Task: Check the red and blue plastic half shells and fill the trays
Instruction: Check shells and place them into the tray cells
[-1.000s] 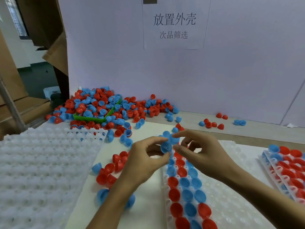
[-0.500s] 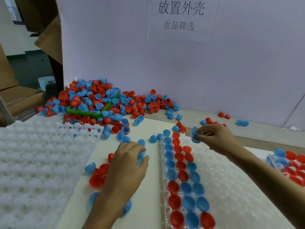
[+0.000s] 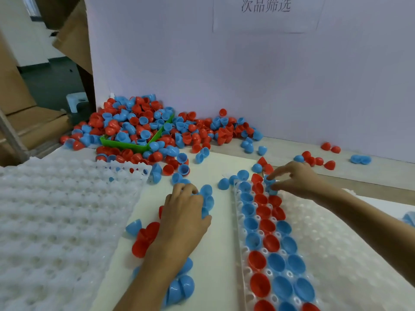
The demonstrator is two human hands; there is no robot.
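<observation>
- Beyond your fingers you face a white board (image 3: 269, 81) carrying a paper sign (image 3: 266, 13).
- Far left of your fingers you have brown cardboard (image 3: 13, 86).

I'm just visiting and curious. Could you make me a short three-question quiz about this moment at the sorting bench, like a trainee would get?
1. True or false: the right hand is placing a blue half shell at the far end of the partly filled tray.
2. Where is the left hand? A) in the green bin B) on loose shells on the white board C) on the empty tray
3. Fill in: the filled pockets run in ___ columns along the tray's left edge.

Key: 1 true; 2 B; 3 three.
</observation>
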